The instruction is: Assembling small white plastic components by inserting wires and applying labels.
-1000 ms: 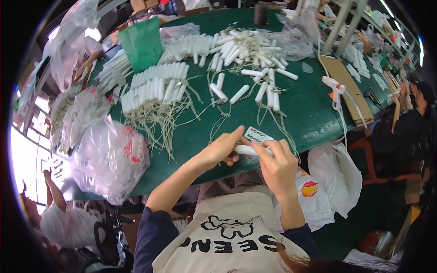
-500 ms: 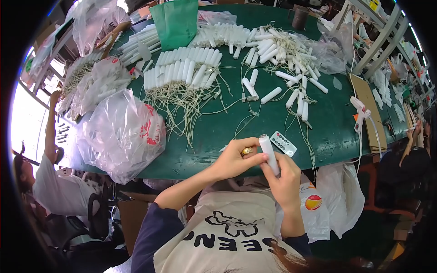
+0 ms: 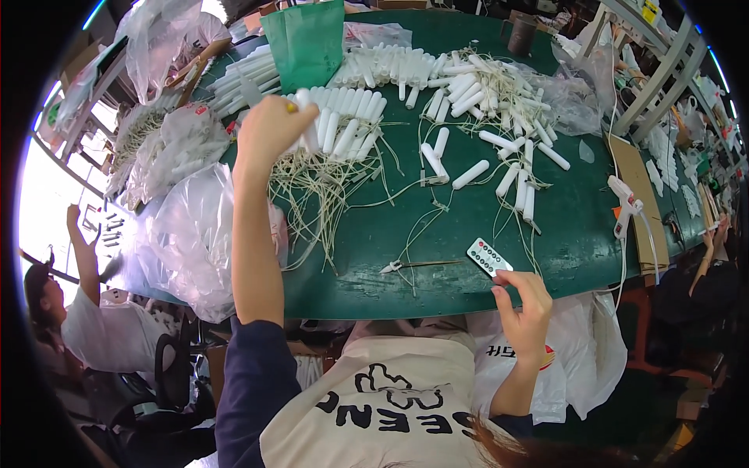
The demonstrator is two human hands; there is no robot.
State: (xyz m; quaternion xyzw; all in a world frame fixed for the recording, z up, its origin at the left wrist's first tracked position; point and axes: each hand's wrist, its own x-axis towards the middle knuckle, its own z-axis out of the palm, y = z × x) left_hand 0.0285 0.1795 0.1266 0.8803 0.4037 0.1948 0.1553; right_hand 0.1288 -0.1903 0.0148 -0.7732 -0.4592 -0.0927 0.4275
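Observation:
My left hand (image 3: 267, 131) reaches far forward over the green table (image 3: 468, 288). Its fingers are curled on a white tube (image 3: 304, 105) at the left end of a row of white tubes with pale wires (image 3: 347, 117). My right hand (image 3: 524, 308) hovers at the table's near edge with fingers apart, holding nothing. Its fingertips are just below a small white remote with buttons (image 3: 488, 257) that lies on the table. More loose white tubes (image 3: 484, 101) are scattered across the middle and far side.
A green paper bag (image 3: 307, 39) stands at the back. Clear plastic bags (image 3: 195, 234) hang off the left edge. A white glue gun (image 3: 624, 204) and cardboard (image 3: 641, 226) lie at the right. A small tool (image 3: 394, 266) rests near the front. Another person (image 3: 86, 312) sits at left.
My left hand has left the spot in front of my chest and stretched out to the row of tubes with the tube. My right hand has let go and opened near the remote.

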